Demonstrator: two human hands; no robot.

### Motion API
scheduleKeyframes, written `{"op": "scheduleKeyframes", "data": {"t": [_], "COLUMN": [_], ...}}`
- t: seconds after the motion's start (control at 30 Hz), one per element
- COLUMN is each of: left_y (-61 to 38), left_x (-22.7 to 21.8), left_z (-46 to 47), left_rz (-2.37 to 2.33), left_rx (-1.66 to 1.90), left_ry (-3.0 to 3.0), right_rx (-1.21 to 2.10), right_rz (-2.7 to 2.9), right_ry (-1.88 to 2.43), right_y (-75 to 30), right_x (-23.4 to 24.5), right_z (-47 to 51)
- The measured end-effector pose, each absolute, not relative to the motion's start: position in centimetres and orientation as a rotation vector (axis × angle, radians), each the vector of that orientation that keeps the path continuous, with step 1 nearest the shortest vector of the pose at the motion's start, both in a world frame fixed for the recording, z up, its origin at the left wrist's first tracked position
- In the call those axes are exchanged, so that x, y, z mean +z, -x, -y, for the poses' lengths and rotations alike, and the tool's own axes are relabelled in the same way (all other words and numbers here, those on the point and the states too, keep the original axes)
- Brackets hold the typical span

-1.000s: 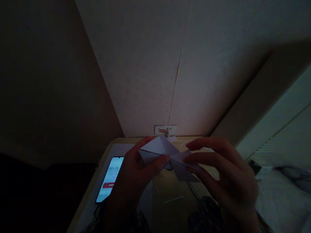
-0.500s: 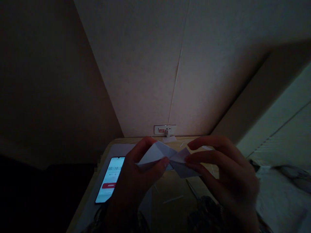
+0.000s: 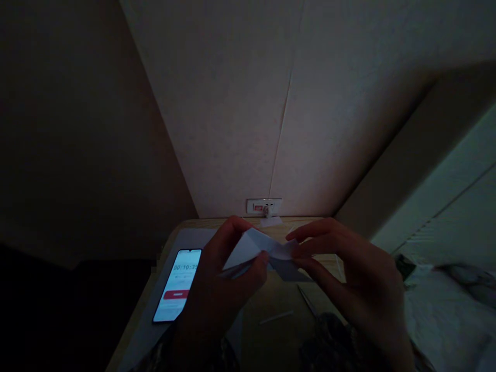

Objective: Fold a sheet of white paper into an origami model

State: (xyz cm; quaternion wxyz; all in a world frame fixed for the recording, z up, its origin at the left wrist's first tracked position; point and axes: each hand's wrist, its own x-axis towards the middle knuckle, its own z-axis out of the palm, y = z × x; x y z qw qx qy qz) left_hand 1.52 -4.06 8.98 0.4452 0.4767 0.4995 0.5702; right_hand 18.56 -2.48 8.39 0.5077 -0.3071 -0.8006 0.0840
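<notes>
In a dim room I hold a folded piece of white paper above a small wooden table. My left hand pinches the paper's left flap between thumb and fingers. My right hand pinches the right flap with its fingertips. The two hands are close together, and the paper is creased into pointed flaps between them.
A lit phone showing a timer lies on a grey sheet at the table's left. A wall socket sits behind the table. Thin paper slivers lie on the wood. Pale bedding is at the right.
My hands have drawn closer together, and the paper's flaps have folded flatter and lower. The phone's timer has advanced.
</notes>
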Motion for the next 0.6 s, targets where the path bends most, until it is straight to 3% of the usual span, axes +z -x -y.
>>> {"op": "scheduleKeyframes", "data": {"t": [0.6], "left_y": [-2.01], "left_x": [8.81], "left_z": [4.1], "left_rz": [-1.241], "left_rx": [1.475], "left_ry": [-1.17], "right_rx": [0.31], "right_rz": [1.922], "right_ry": [0.752], "right_y": [-18.47], "right_x": [8.72], "right_z": [2.62]}}
